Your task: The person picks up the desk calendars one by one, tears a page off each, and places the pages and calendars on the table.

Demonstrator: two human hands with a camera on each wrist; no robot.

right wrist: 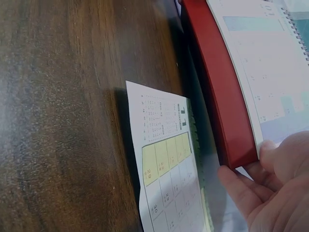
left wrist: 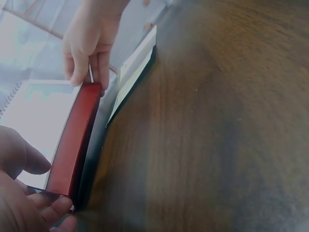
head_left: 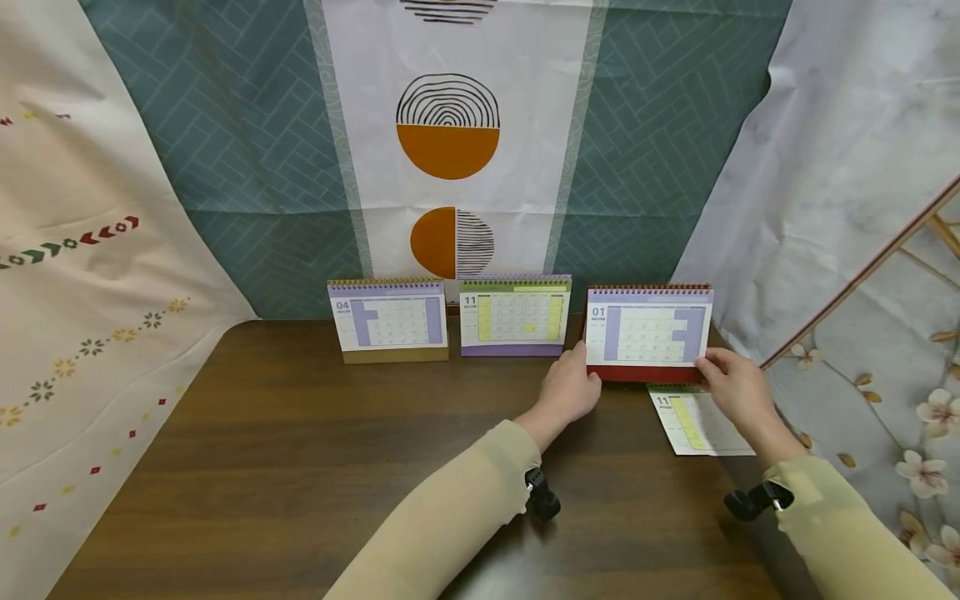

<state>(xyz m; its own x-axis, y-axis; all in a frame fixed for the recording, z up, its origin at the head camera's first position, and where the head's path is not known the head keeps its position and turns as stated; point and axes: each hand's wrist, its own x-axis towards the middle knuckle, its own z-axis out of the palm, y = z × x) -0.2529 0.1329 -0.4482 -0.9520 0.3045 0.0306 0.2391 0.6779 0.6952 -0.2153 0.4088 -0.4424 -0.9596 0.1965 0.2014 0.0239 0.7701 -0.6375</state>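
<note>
A desk calendar point(head_left: 648, 333) with a dark red base and a purple page marked 01 is held between both hands. My left hand point(head_left: 566, 383) grips its lower left corner; in the left wrist view the thumb point(left wrist: 36, 161) lies over the page and the fingers curl under the red base point(left wrist: 72, 145). At the lower right corner, my right hand point(head_left: 738, 392) pinches it, thumb in front, fingers beneath the base in the right wrist view. Just below it is a green-and-yellow calendar point(head_left: 693, 425) marked 11, partly hidden by the red calendar and right hand.
To the left, a purple-page calendar point(head_left: 393, 321) marked 04 and a green-yellow calendar point(head_left: 513, 321) marked 11 stand side by side on the brown wooden table point(head_left: 300, 467). Patterned cloth point(head_left: 247, 133) hangs behind, with more cloth on both sides.
</note>
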